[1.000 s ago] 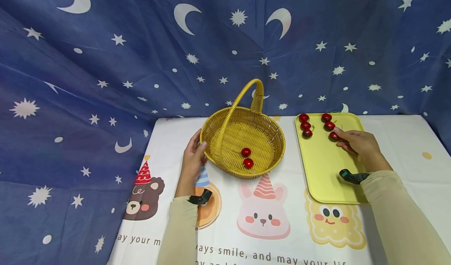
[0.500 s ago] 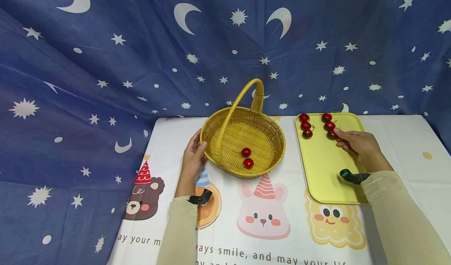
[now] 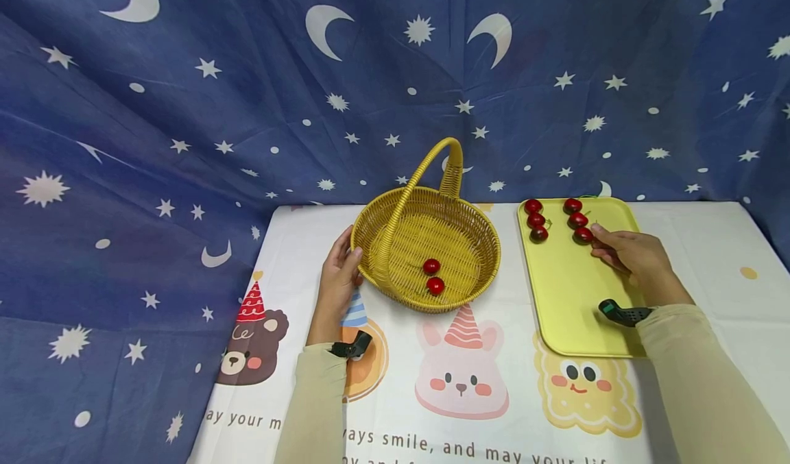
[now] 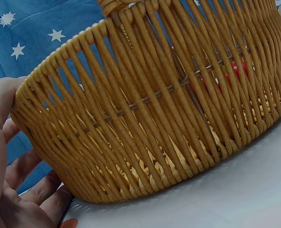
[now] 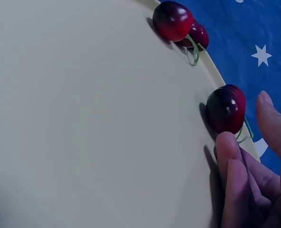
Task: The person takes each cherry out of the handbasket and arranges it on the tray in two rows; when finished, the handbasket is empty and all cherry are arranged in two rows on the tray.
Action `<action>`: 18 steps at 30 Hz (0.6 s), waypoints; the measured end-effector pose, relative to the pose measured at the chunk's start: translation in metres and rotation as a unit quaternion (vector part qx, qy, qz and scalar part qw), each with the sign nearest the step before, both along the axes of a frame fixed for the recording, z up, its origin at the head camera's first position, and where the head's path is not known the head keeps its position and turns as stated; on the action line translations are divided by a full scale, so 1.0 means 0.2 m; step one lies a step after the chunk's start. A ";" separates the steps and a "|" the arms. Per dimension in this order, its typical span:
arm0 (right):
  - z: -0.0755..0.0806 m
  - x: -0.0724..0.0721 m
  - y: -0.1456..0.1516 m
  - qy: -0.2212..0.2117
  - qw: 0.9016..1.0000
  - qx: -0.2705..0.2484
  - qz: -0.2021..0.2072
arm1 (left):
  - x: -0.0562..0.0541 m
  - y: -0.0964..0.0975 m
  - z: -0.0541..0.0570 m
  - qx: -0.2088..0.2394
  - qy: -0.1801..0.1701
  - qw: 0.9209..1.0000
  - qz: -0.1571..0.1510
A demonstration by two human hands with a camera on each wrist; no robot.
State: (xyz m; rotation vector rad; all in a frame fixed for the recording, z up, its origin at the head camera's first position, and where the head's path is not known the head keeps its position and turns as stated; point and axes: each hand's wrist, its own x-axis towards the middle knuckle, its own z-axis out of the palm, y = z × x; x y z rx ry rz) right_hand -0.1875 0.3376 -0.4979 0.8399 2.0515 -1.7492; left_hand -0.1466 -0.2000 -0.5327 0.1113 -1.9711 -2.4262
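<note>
A yellow wicker basket (image 3: 444, 231) with a tall handle stands mid-table, two red cherries (image 3: 435, 286) lying inside. My left hand (image 3: 338, 275) holds its left side, thumb at the rim and fingers along the outer wall; the wicker wall (image 4: 145, 109) fills the left wrist view. On the yellow tray (image 3: 574, 306), cherries lie in two short columns of three. My right hand (image 3: 632, 255) is beside the nearest cherry (image 3: 583, 236) of the right column. In the right wrist view, thumb and forefinger stand apart, a fingertip right at that dark red cherry (image 5: 225, 111).
The left column of cherries (image 3: 536, 221) lies along the tray's left edge. A white cloth (image 3: 463, 443) with cartoon prints covers the table. Behind it hangs a blue curtain (image 3: 382, 53) with moons and stars.
The nearest cherry in the right column shifted slightly left and back, closer to the one behind it. My right hand then let go and drew slightly right. My left hand stayed on the basket.
</note>
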 end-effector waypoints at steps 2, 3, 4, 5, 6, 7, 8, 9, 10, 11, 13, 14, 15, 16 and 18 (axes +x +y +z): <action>0.01 0.01 0.00 0.010 1.000 -0.017 0.001 | 0.00 0.00 0.00 -0.002 -0.001 1.000 0.000; 0.02 0.01 0.00 0.015 0.999 -0.031 -0.001 | 0.00 0.00 0.00 -0.004 -0.002 1.000 0.000; 0.02 0.02 0.01 0.019 0.999 -0.045 -0.005 | 0.00 0.00 0.00 -0.004 -0.003 1.000 0.000; 0.03 0.02 0.01 0.024 0.998 -0.058 -0.006 | 0.00 0.00 0.00 -0.004 -0.002 1.000 0.000; 0.04 0.03 0.01 0.028 0.997 -0.072 -0.007 | 0.00 0.00 0.00 -0.005 -0.001 1.000 -0.001; 0.05 0.03 0.01 0.033 0.996 -0.083 -0.009 | 0.00 0.00 0.00 -0.007 -0.001 1.000 -0.001; 0.06 0.03 0.01 0.040 0.995 -0.096 -0.010 | 0.00 0.00 0.00 -0.008 -0.001 1.000 -0.001; 0.07 0.04 0.01 0.046 0.994 -0.101 -0.008 | 0.00 0.00 0.00 -0.008 -0.002 1.000 -0.001; 0.08 0.04 0.01 0.052 0.993 -0.102 -0.004 | 0.00 0.00 0.00 -0.009 -0.002 1.000 -0.002; 0.09 0.04 0.01 0.056 0.993 -0.100 0.001 | 0.00 0.00 0.01 -0.009 -0.003 1.000 -0.002; 0.11 0.04 -0.01 0.061 0.994 -0.089 0.013 | 0.00 0.00 0.01 -0.007 -0.003 1.000 0.000; 0.12 0.03 -0.01 0.062 0.995 -0.079 0.023 | 0.00 0.00 0.01 -0.006 -0.003 1.000 -0.001; 0.13 0.03 -0.02 0.061 0.995 -0.065 0.034 | 0.00 0.00 0.01 -0.006 -0.003 1.000 -0.001; 0.15 0.03 -0.04 0.061 0.996 -0.054 0.043 | 0.00 0.00 0.01 -0.005 -0.003 1.000 -0.002; 0.17 0.02 -0.06 0.063 0.995 -0.033 0.063 | 0.00 0.00 0.01 -0.003 -0.003 1.000 -0.003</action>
